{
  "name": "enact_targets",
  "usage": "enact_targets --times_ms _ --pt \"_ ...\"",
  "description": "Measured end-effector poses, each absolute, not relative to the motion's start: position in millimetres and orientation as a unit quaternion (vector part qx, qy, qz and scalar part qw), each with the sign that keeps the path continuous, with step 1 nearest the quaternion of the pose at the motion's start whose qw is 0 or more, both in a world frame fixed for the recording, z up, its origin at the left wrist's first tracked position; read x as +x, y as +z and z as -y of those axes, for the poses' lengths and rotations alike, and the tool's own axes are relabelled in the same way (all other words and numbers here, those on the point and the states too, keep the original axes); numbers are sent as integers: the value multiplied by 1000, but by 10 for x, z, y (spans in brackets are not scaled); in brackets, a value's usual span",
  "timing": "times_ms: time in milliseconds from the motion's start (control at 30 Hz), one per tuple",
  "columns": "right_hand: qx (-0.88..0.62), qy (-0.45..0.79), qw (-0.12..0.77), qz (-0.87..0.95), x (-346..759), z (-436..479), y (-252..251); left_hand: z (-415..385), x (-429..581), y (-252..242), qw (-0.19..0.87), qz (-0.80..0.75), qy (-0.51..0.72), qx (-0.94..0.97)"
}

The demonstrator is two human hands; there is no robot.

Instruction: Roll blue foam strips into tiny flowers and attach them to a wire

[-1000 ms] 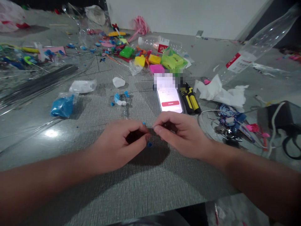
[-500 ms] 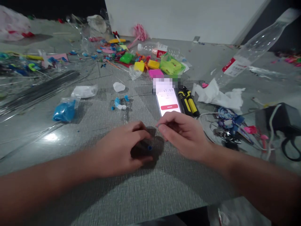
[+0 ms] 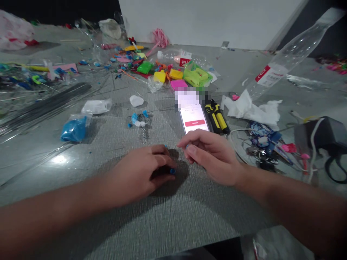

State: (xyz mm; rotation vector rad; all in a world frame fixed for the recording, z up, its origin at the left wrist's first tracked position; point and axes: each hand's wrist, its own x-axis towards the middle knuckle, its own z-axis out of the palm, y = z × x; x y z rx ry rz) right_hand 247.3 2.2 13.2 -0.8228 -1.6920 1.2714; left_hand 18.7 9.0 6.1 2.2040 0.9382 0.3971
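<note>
Grey tabletop: blue-and-white clay arc seemingly done. Left hand half-curled around separate blue bead, right hand half-open; holds unclear

Left hand, right hand both bare; slim fingers; forearms bare, broader than wrists.

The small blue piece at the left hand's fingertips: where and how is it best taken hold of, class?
Probably by its two opposite sides, in a light thumb-and-finger pinch, coming from the left. The small blue piece looks roundish, with no handle visible, and the left hand is right at it from that side. Whether it is already gripped, I cannot tell.
</note>
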Motion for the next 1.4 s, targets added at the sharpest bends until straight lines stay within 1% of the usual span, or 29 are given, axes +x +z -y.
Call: enact_targets --times_ms 100,233,333,433,533,667,833,1167,1400 --pt "-323 507 429 675 2486 -29 112 -110 181 82 345 -329 104 873" --pt "-321 471 432 699 2535 -41 115 -149 183 122 335 -317 177 869" --pt "-309 419 419 744 2567 -43 158 -134 195 176 349 -342 194 851" --pt "-275 365 386 801 2561 -39 213 -90 204 210 405 -369 204 811" --pt "-233 337 360 838 2525 -36 230 -60 211 210 489 -378 232 751" --pt "-216 339 351 846 2493 -33 209 -72 215 188 600 -372 242 666" --pt "-243 347 344 838 2506 -28 226 -106 194 167 670 -356 242 604" --pt "-256 359 342 830 2511 -18 263 -125 195 168 722 -324 260 554" --pt "-241 362 342 833 2504 8 244 -115 173 132 718 -317 246 569"
